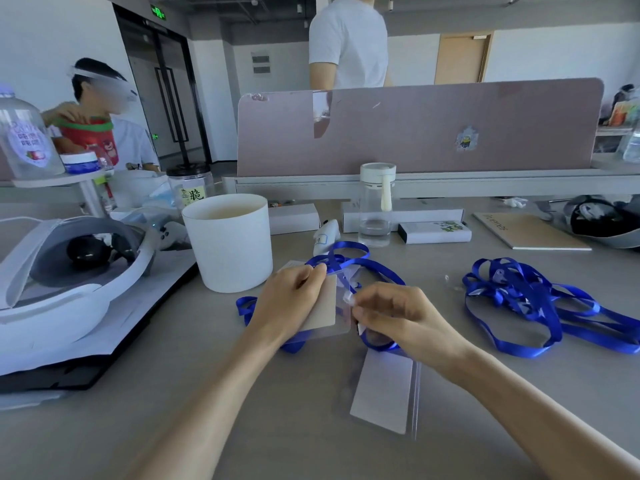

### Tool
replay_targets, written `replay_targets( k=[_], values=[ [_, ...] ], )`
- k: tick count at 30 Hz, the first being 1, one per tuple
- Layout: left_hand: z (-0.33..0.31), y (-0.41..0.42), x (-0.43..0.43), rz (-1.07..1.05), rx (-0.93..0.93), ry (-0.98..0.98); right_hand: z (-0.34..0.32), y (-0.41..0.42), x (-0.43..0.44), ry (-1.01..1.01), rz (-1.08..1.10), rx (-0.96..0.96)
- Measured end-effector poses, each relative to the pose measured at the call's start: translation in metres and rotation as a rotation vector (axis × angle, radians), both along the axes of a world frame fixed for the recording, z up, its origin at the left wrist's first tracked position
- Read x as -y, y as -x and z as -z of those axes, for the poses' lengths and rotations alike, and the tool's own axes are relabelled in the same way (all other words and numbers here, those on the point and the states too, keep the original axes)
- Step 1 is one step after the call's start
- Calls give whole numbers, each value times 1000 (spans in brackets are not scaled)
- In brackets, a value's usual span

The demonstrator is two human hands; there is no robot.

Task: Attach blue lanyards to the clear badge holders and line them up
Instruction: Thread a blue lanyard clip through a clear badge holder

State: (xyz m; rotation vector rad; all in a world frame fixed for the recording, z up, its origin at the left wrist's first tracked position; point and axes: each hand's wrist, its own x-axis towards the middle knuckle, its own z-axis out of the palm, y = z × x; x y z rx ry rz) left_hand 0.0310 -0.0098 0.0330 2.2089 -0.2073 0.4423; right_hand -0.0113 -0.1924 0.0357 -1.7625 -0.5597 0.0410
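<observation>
My left hand [294,299] grips a clear badge holder [329,317] with a card inside, held just above the grey desk. My right hand [394,317] pinches the small clear clip of a blue lanyard [349,258] at the holder's right edge. That lanyard loops behind both hands and under the holder. Another badge holder [384,393] lies flat on the desk below my right hand, with a blue strap at its top end. A tangled pile of blue lanyards [526,299] lies to the right.
A white round tub [232,244] stands just left of my left hand. A headset on a tray [69,271] fills the left. A clear water bottle [375,206], small boxes, a notebook [530,232] and a pink divider [415,129] line the back. Two people are beyond.
</observation>
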Motion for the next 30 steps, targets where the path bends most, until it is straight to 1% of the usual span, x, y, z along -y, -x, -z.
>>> replay_targets(
  k=[2,4,8,9,11,12,13,18,22,24,26,28,30],
  values=[
    [0,0,-1,-31,7,-52,1,-1,0,-42,50,-35],
    [1,-1,-2,-70,54,-134,3,-1,-2,-47,89,-45],
    [4,-4,-5,-156,155,-313,4,-1,-3,33,152,-91],
    [5,-5,-6,-169,197,-350,6,-1,-2,97,197,-43],
    [6,-7,-8,-201,312,-396,9,-3,-1,275,312,127],
    [5,-8,-9,-213,371,-400,10,-4,-2,317,353,190],
    [6,-8,-10,-214,417,-393,10,-3,-2,308,379,225],
    [1,-1,-9,-115,574,-354,10,-3,-1,157,427,322],
    [-7,12,-2,118,695,-389,9,-2,-1,123,441,404],
    [-6,14,1,209,651,-409,8,-2,-1,106,439,434],
    [-5,14,4,265,530,-407,9,-2,-1,102,427,450],
    [-2,14,6,312,435,-381,9,-1,-1,93,415,460],
    [0,16,8,361,386,-343,9,0,-2,66,407,468]
  ],
)
